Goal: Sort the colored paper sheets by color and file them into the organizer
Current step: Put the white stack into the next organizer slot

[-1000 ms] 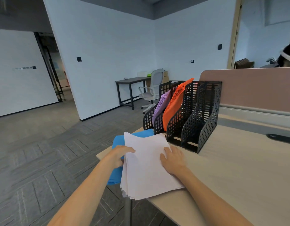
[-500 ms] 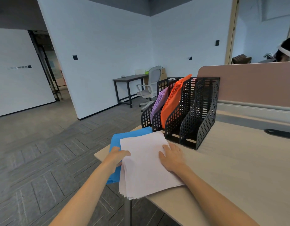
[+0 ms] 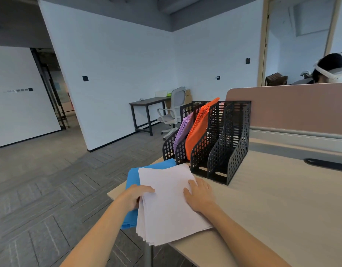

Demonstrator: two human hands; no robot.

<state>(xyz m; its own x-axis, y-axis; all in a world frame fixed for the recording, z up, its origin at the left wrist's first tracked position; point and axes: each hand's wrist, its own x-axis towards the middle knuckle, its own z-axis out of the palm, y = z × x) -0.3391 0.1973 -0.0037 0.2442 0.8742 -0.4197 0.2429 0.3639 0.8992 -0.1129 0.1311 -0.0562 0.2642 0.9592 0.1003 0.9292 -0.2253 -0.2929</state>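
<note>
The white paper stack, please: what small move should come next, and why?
Probably lift the white stack off the blue sheets: the left hand grips its edge, the right hand lies flat on it, and the organizer has free slots.

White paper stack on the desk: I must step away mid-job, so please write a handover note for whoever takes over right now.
Left hand: fingers curled over the left edge of the white stack, gripping it.
Right hand: flat on top of the stack, pressing it.
The white stack lies on the blue sheets at the desk corner, in front of the organizer.
Done: purple sheets and orange sheets filed in the two left compartments.
Left: file white and blue; the two right compartments show no paper.
</note>
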